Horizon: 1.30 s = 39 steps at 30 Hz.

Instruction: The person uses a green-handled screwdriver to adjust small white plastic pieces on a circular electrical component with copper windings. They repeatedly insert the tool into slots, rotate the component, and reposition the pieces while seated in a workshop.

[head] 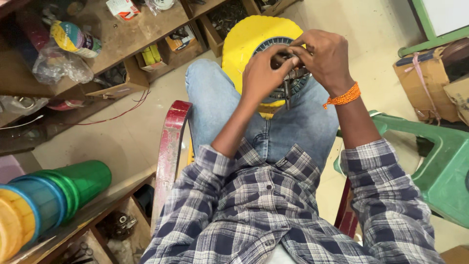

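Two hands, left hand (262, 72) and right hand (326, 58), grip one motor coil (288, 80).

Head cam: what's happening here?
A person sits on a red chair with a round metal part, seemingly a motor stator with windings, on their lap. Both hands work at its top: the left hand and right hand pinch something small there, which the fingers hide. A yellow stool stands just beyond the knees, a green plastic chair to the right, and cluttered wooden shelves to the left.
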{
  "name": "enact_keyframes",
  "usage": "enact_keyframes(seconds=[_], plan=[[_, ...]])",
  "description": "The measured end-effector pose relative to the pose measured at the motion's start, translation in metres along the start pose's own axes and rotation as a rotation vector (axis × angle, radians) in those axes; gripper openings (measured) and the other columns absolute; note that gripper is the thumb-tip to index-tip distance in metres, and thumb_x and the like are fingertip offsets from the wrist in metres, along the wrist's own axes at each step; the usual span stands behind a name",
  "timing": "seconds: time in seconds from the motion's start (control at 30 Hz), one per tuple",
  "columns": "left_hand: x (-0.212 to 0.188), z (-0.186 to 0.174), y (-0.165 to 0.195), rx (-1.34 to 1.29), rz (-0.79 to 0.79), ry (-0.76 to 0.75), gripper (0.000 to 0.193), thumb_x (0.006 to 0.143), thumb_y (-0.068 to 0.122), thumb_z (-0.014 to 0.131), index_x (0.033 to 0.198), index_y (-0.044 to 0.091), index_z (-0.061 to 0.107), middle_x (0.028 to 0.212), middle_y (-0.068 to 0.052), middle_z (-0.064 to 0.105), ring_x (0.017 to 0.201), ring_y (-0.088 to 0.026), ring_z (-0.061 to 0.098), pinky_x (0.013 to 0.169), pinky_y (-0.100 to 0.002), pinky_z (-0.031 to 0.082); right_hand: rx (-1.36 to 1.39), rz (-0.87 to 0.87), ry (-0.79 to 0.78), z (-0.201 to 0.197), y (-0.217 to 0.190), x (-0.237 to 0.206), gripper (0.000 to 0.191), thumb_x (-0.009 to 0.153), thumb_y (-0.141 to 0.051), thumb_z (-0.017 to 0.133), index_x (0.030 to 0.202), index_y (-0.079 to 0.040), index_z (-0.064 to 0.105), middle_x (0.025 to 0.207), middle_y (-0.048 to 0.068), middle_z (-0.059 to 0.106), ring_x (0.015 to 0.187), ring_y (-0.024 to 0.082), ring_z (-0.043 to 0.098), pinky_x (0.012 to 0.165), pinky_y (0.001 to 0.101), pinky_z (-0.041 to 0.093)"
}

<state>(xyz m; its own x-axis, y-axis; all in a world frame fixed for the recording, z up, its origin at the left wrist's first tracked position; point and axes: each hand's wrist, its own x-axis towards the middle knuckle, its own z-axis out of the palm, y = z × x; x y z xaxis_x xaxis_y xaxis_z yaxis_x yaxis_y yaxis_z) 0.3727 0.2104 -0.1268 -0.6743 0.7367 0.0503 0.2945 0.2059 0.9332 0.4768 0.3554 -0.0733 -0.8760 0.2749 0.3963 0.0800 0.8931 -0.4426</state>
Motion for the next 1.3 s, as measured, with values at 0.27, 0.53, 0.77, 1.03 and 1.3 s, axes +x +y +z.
enact_keyframes(seconds=[0.27,0.53,0.77,1.03,1.3], plan=[[0.032,-0.018,-0.04,-0.472,0.155,-0.427,0.013,0.092,0.011,0.076,0.104,0.008,0.079,0.096,-0.005,0.077,0.091,-0.014,0.074,0.083,-0.029,0.058,0.194,0.307,0.15,0.0,-0.044,-0.032,0.011,0.094,-0.007,0.082,0.097,-0.002,0.073,0.082,0.007,0.067,0.066,0.015,0.06,0.061,0.0303,0.046],[0.044,-0.047,-0.039,-0.205,0.615,-0.423,0.011,0.091,0.01,0.08,0.102,0.01,0.081,0.099,-0.006,0.079,0.093,-0.021,0.076,0.085,-0.033,0.059,0.36,0.607,0.175,0.027,-0.093,-0.068,0.008,0.096,-0.006,0.076,0.097,0.001,0.073,0.062,-0.001,0.048,0.058,0.003,0.039,0.052,0.0261,0.03],[0.037,-0.043,-0.04,-0.183,0.612,-0.365,0.014,0.091,0.013,0.078,0.105,0.01,0.08,0.1,-0.005,0.079,0.095,-0.023,0.076,0.085,-0.034,0.059,0.708,0.702,0.246,0.057,-0.069,-0.092,0.012,0.103,-0.004,0.067,0.093,0.002,0.062,0.072,-0.009,0.054,0.063,-0.002,0.044,0.054,0.0212,0.031],[0.004,-0.054,-0.002,0.003,0.649,-0.113,0.038,0.079,0.032,0.086,0.109,0.011,0.075,0.113,-0.007,0.074,0.106,-0.029,0.066,0.092,-0.039,0.052,0.503,0.737,0.306,0.06,-0.049,-0.117,0.006,0.098,-0.005,0.073,0.096,0.0,0.07,0.071,-0.008,0.054,0.063,-0.001,0.044,0.056,0.0219,0.032],[-0.036,-0.013,0.002,0.107,0.56,0.216,0.035,0.082,0.02,0.087,0.111,0.01,0.07,0.114,-0.003,0.073,0.103,-0.025,0.066,0.091,-0.037,0.053,0.298,0.618,0.295,-0.016,-0.037,-0.105,0.007,0.101,-0.002,0.076,0.098,0.001,0.071,0.073,-0.004,0.05,0.064,0.003,0.037,0.057,0.0245,0.029]])
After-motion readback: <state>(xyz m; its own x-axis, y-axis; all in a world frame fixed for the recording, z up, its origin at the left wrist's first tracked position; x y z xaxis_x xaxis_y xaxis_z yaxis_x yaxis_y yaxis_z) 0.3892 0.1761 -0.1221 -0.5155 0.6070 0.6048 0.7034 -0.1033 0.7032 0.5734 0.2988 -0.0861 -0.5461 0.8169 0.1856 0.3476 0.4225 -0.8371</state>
